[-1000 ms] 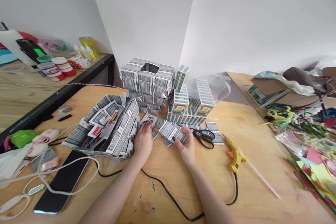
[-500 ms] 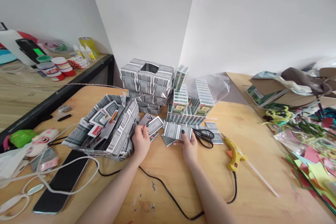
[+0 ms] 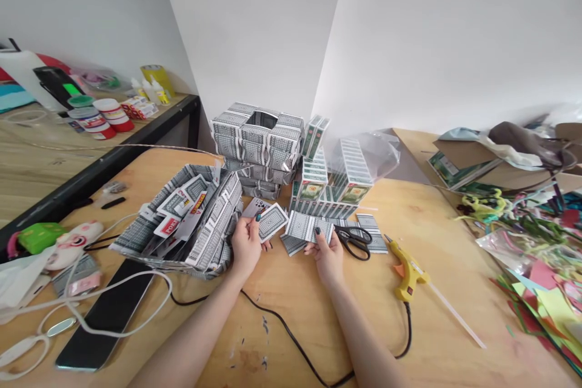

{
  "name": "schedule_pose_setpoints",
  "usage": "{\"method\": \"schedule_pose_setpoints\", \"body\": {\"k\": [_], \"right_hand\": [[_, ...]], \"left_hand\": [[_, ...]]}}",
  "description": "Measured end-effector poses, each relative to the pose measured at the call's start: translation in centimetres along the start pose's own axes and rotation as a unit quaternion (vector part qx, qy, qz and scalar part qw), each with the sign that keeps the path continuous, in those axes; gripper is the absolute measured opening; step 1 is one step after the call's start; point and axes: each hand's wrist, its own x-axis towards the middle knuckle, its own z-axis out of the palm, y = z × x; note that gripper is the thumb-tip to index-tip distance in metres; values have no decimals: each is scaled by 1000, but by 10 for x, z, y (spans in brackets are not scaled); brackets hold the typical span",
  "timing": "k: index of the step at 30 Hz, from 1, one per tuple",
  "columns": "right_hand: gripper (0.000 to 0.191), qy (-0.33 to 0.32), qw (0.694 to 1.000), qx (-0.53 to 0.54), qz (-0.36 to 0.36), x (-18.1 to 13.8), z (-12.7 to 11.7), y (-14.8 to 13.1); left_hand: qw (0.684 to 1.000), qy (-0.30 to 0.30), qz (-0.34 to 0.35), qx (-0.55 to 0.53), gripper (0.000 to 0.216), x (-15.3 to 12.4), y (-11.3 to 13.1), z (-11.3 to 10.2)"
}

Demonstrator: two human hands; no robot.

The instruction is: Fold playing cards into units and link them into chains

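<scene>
My left hand (image 3: 246, 244) pinches a playing card (image 3: 273, 222), its grey patterned back turned up. In my right hand (image 3: 328, 253) is a folded strip of playing cards (image 3: 304, 226), gripped between thumb and fingers. The two held pieces are close together but apart. Left of my left hand stands a basket made of folded cards (image 3: 213, 218) with loose cards inside. Some cards (image 3: 257, 207) lie face up behind that hand. Black-handled scissors (image 3: 356, 242) rest just right of my right hand, beside more cards (image 3: 373, 231).
Boxes woven from cards (image 3: 257, 139) are stacked at the back, next to green card packs (image 3: 350, 170). A yellow glue gun (image 3: 409, 273) lies on the right, its black cord crossing the front. A phone (image 3: 102, 321) and white cable are at left; craft scraps (image 3: 541, 291) crowd the right edge.
My left hand has turned its card so the back shows more fully and tilts upward. The right hand keeps its strip nearly in place. The camera view has shifted slightly.
</scene>
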Motion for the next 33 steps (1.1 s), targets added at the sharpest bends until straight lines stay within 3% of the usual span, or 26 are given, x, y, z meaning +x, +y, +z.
{"method": "schedule_pose_setpoints", "body": {"k": [10, 23, 29, 33], "right_hand": [[29, 32, 999, 5, -7, 0, 2, -2], [19, 49, 989, 130, 40, 0, -2, -11], [30, -35, 988, 127, 81, -8, 5, -15], [31, -41, 990, 101, 93, -9, 8, -16]], "left_hand": [[999, -34, 5, 11, 16, -1, -1, 2], [987, -154, -25, -24, 19, -6, 4, 4], [975, -216, -41, -44, 19, -10, 4, 7], [961, -268, -52, -43, 20, -11, 2, 7]]}}
